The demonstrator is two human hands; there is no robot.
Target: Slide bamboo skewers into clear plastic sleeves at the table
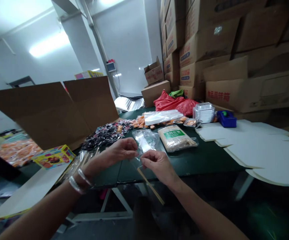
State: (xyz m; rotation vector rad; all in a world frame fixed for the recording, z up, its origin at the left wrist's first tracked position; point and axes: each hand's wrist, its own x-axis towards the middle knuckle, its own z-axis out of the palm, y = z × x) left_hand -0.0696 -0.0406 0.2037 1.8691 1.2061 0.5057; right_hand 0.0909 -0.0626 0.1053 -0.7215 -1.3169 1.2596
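Observation:
My right hand (158, 165) pinches the top of a narrow clear plastic sleeve near the table's front edge. A pair of thin wooden chopsticks or sticks (150, 186) slants down below it, seemingly inside the sleeve. Just left of it, my left hand (125, 148) has its fingers curled and closed; whatever lies between them is too small to make out. Two silvery bangles (76, 182) circle the left wrist. Behind the hands lie a clear plastic bag (148, 138) with white contents and a bag of bamboo sticks (175, 137) with a green label.
Black wrapped packets (104, 135) and orange packets (139, 122) are heaped at the back. White card sheets (264, 146) cover the right side, near a blue tape dispenser (226, 119) and clear trays (203, 112). Left stand an open carton (46, 113) and a yellow box (54, 156).

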